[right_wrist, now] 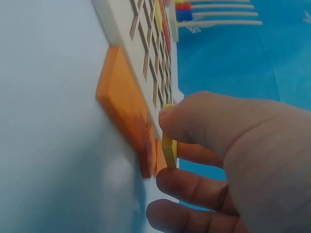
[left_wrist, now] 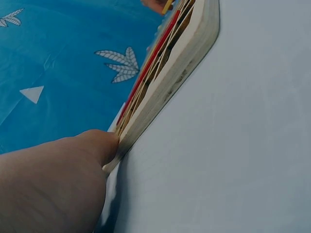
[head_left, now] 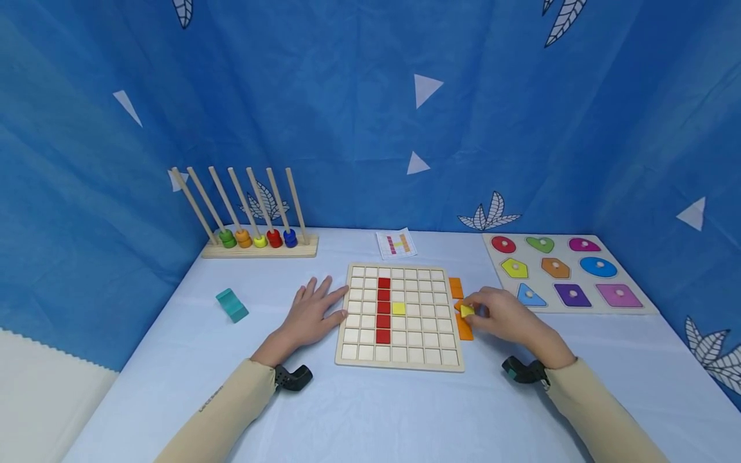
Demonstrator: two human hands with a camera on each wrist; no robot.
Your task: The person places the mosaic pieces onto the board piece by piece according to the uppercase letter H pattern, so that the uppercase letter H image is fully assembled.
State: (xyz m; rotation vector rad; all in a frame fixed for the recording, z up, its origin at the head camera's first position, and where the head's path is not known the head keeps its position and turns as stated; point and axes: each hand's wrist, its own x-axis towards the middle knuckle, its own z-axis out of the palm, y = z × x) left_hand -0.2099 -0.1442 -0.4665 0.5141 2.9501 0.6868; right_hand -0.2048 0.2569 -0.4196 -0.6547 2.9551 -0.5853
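Dark lettering [head_left: 211,399] runs along the left sleeve [head_left: 231,411], lower left of the head frame; too small to read. The card [head_left: 396,244] at upper centre bears a printed coloured pattern; fine detail unclear. Grid board [head_left: 399,367], centre: one column of five red tiles [head_left: 383,307], with a single yellow square [head_left: 399,308] to their right. Left hand [head_left: 312,315]: fingers spread, touching the board's left edge; in its wrist view the fingertips are hidden. Right hand [head_left: 503,315]: pinches a yellow tile [head_left: 466,310], just right of the board, near the orange tiles [head_left: 465,328]; the hand covers part of that group, so count uncertain. Right wrist view: thumb hides part of the yellow tile; board cut off at top. Both sleeves are cropped by the head frame's bottom edge. Teal pieces [head_left: 232,305] lie at centre left.
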